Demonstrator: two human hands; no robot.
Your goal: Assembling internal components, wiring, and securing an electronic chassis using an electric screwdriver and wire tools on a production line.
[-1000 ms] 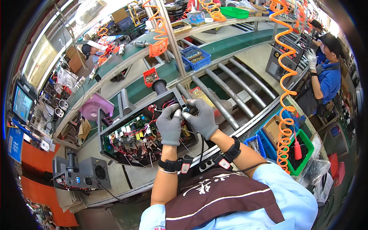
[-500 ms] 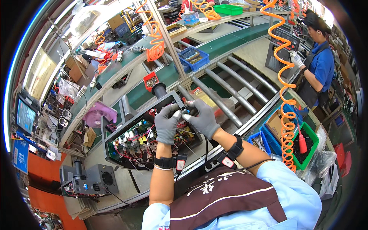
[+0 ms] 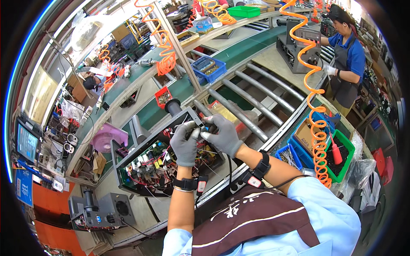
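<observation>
An open dark metal equipment case (image 3: 128,149) sits tilted across the bench in front of me, its circuit boards, wires and coloured parts exposed. At the case's right end, my left hand (image 3: 185,144), in a grey glove, has its thumb and fingers pinched together by the frame corner. Close beside it is my right hand (image 3: 223,137), also gloved, with fingers closed at the same corner. A small dark piece shows between the fingertips, too hidden to name. Under my right hand a black cable (image 3: 230,173) hangs down. A black spool-shaped part (image 3: 173,107) stands beyond the case's far edge.
Metal rollers (image 3: 260,91) lie beyond my right hand. Blue bins (image 3: 288,158) and a green bin (image 3: 341,158) with a red-handled screwdriver (image 3: 335,151) stand right, behind a coiled orange hose (image 3: 318,128). A second unit (image 3: 102,209) sits lower left; a pink fan (image 3: 109,137) stands left. A co-worker (image 3: 348,59) handles a machine (image 3: 299,51).
My hands stay pinched at the case corner, with only slight finger shifts. The view has shifted a little. The co-worker's machine now stands turned, and their gloved hand is lower on its side.
</observation>
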